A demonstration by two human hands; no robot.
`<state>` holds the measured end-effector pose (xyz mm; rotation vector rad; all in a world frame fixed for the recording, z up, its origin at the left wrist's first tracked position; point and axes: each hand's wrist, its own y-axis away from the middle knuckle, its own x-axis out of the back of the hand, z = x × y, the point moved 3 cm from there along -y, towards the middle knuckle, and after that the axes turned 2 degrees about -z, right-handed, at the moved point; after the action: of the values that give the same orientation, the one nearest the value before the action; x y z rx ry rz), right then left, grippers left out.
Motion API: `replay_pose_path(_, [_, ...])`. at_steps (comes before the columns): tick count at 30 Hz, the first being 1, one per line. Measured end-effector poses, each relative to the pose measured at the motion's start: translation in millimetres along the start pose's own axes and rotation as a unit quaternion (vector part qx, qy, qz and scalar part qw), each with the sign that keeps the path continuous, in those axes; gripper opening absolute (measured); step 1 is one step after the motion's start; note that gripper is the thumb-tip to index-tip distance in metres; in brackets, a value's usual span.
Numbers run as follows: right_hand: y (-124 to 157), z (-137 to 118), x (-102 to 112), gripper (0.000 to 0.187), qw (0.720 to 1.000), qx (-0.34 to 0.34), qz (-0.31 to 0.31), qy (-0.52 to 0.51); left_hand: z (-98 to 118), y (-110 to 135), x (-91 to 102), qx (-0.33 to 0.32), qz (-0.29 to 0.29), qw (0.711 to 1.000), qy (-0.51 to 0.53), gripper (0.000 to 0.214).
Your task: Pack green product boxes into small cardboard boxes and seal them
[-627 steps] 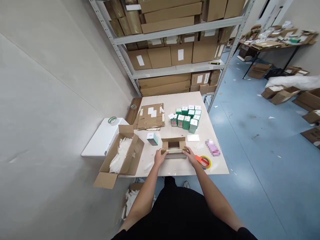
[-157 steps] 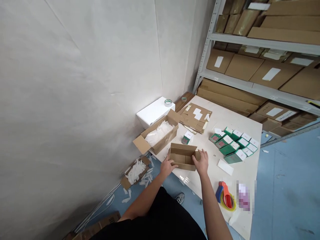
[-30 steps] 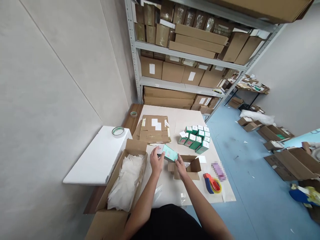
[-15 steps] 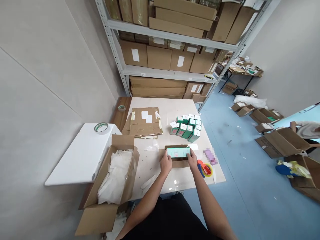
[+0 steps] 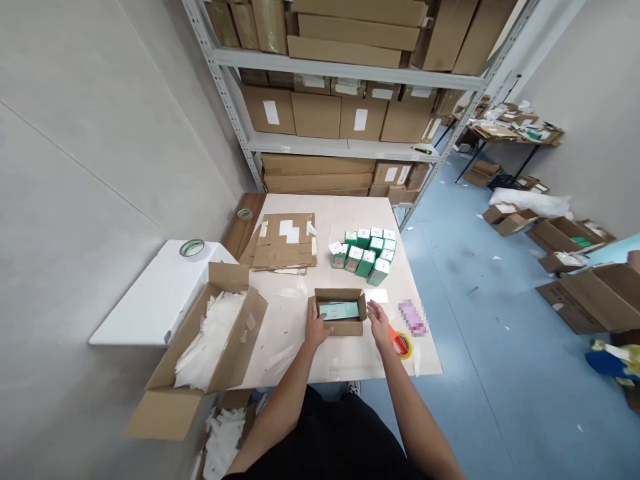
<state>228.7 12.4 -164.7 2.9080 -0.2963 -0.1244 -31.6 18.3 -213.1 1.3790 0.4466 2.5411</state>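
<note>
Carton (image 5: 345,329) near table edge (image 5: 333,375) | left grip (image 5: 316,328) clasping left end | right grip (image 5: 379,325) released

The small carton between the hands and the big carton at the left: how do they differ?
Size: the big carton is larger than the small carton. Contents: the small carton holds a mint-green box; the big carton holds white packing. Pose: the small carton sits roughly square to the table; the big carton is angled. Both are open brown cardboard.

L fingers (image 5: 315,313) on open ctn (image 5: 349,329), mint pkg (image 5: 341,311) inside, R fingers (image 5: 373,309) just beside
</note>
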Motion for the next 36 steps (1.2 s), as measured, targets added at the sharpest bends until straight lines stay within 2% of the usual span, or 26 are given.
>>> replay_pose_path(4, [-10, 6, -9, 0.056, 0.998, 0.021, -0.058, 0.014, -1, 19, -18.5, -0.031, 0.079, 0.995, -0.045, 0.021])
replay_pose_path(6, [-9, 9, -9, 0.057, 0.996, 0.028, -0.084, 0.023, 2, 28, -24.9, -0.022, 0.115, 0.992, -0.049, 0.013])
replay_pose_path(12, [-1, 6, 1, 0.057, 0.984, 0.031, -0.165, 0.057, 15, 61, -45.4, 0.004, 0.211, 0.977, -0.027, 0.019])
replay_pose_path(15, [-4, -3, -14, 0.056, 0.971, 0.051, -0.223, 0.070, 7, 83, -48.6, 0.019, 0.240, 0.971, -0.014, 0.021])
replay_pose_path(21, [2, -18, -77, 0.050, 0.940, 0.095, -0.321, 0.074, -18, 124, -32.3, 0.047, 0.298, 0.953, -0.011, 0.020])
replay_pose_path(27, [23, -26, -149, 0.048, 0.901, 0.111, -0.408, 0.095, -44, 152, -8.5, 0.100, 0.333, 0.938, 0.017, 0.032])
replay_pose_path(31, [36, -36, -209, 0.053, 0.874, 0.121, -0.453, 0.130, -66, 167, 8.3, 0.104, 0.357, 0.928, 0.027, 0.029])
replay_pose_path(36, [50, -48, -298, 0.058, 0.832, 0.150, -0.508, 0.162, -93, 186, 21.3, 0.111, 0.362, 0.925, 0.028, 0.025])
